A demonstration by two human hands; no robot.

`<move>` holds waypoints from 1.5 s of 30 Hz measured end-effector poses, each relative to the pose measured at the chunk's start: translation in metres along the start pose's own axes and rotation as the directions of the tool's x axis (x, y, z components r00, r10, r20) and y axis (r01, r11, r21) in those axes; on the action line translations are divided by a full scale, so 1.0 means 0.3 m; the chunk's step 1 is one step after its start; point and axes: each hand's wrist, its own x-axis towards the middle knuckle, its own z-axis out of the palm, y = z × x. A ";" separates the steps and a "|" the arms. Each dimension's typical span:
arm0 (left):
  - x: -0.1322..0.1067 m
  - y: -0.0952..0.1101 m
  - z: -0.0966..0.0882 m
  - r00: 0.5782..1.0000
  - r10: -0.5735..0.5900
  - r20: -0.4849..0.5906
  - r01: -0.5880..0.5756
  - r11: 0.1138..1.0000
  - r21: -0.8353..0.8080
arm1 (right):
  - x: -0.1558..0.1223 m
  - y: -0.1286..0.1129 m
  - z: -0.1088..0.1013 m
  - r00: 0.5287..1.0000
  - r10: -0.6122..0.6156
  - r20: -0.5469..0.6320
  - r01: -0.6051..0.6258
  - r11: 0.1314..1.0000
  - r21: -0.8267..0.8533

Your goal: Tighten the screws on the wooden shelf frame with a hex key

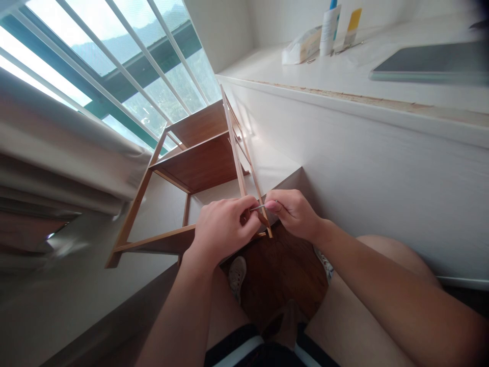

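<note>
A brown wooden shelf rack [194,168] leans at a tilt in front of me, with board tiers between slim posts. My left hand [225,224] is closed at its near lower corner, fingers curled around the frame and thumb close to the index finger. Between my hands runs a thin metal rod [260,207], which looks like a hex key. My right hand [292,211] pinches the rod's right end; its other end meets the left thumb and index finger. The exact spot where the tip sits is hidden by my left fingers.
A white counter [260,66] stands on the right, bearing a tissue pack [301,47], a white tube [329,30], a yellow-topped item [352,25] and a dark flat device [431,62]. At left hang curtains [69,148] by a barred window [126,51]. My shoe [237,275] rests below.
</note>
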 end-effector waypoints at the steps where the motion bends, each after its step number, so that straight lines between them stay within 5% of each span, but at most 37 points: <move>1: 0.000 0.000 -0.001 1.000 0.001 0.001 -0.001 1.000 -0.004 | 0.001 0.006 0.000 0.999 -0.036 0.001 0.036 0.999 -0.004; 5: -0.002 -0.001 0.002 1.000 0.002 0.002 -0.002 1.000 -0.013 | 0.005 0.014 0.001 0.995 -0.103 0.001 0.103 0.994 -0.029; 18: -0.006 -0.008 0.011 1.000 -0.007 -0.011 0.007 1.000 -0.011 | -0.004 -0.015 0.019 0.999 0.013 -0.029 -0.012 0.999 0.042; 27: -0.009 -0.006 0.010 1.000 -0.013 -0.007 0.013 1.000 -0.022 | 0.005 -0.082 0.027 0.948 0.319 -0.019 -0.311 0.934 0.176; 36: -0.003 -0.005 0.013 1.000 -0.012 -0.022 0.011 1.000 -0.020 | 0.005 -0.078 0.000 0.937 0.340 -0.077 -0.324 0.930 0.172; 45: -0.003 -0.009 0.013 1.000 -0.003 -0.018 0.002 1.000 -0.018 | -0.003 -0.031 -0.013 0.995 0.101 0.029 -0.100 0.995 -0.009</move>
